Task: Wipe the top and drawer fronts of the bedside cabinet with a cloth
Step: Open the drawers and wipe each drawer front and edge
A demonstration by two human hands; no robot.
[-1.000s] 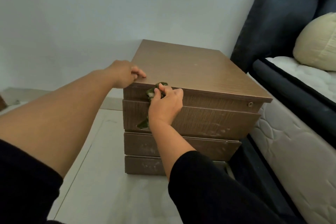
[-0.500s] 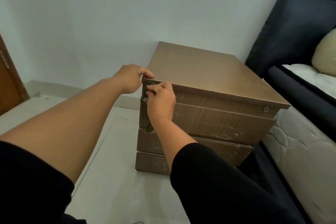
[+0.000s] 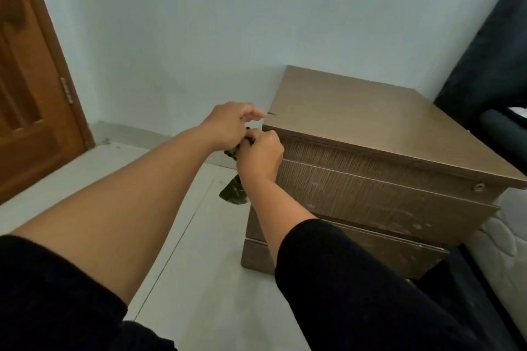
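head view | left hand (image 3: pixel 228 128) and right hand (image 3: pixel 261 155) meet just off the front left corner of the bedside cabinet (image 3: pixel 370 128), both curled around a dark green cloth (image 3: pixel 234 192) | cloth tail hangs below the right wrist, beside the top drawer front (image 3: pixel 379 196) | wooden door (image 3: pixel 31 88) far left

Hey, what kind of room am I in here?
Most likely a bedroom: a bedside cabinet with drawers stands against the wall beside a quilted mattress and dark padded headboard, with a wooden door at the left.
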